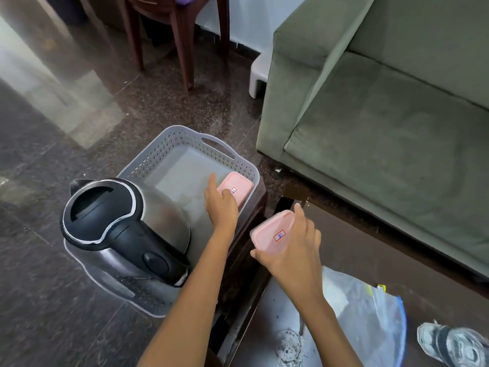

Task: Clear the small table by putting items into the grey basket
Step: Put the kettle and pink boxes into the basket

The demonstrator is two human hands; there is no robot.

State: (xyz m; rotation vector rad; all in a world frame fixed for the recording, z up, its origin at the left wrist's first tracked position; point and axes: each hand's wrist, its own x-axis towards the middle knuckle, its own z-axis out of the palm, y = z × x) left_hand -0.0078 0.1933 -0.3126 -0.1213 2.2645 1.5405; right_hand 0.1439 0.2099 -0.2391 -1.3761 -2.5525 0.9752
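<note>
The grey basket (185,136) stands left of the small dark table (370,250). A steel kettle (124,229) with a black lid and handle fills the basket's near half. A pink lidded box (239,185) with a small label lies in the basket's right corner. My left hand (221,206) rests on the near end of that box, fingers spread. My right hand (291,247) grips a second pink lidded box (270,231) above the table's left edge.
A clear zip bag (370,311) and a crumpled grey-white object (455,345) lie on the table's near part. A green sofa (383,115) stands behind the table. A wooden chair (182,43) and a white stool (260,75) stand on the dark stone floor beyond the basket.
</note>
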